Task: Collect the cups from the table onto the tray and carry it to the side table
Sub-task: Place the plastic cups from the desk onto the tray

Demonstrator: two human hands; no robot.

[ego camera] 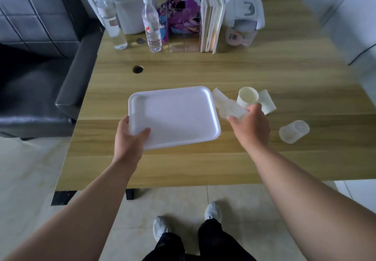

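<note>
L hand on tray, R hand prob. gripping cup

1 head cam, looks fwd and down at table, near.

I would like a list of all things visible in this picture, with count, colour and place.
tray: 1, white, table middle, held by the left hand
cups: about 5, white or clear, right of the tray, one in the right hand
bottles: 2, clear, table back left
books: several, pale, upright at the back
table: 1, wood
sofa: 1, black, left
left hand: grips the tray edge
right hand: holds a clear cup
</note>
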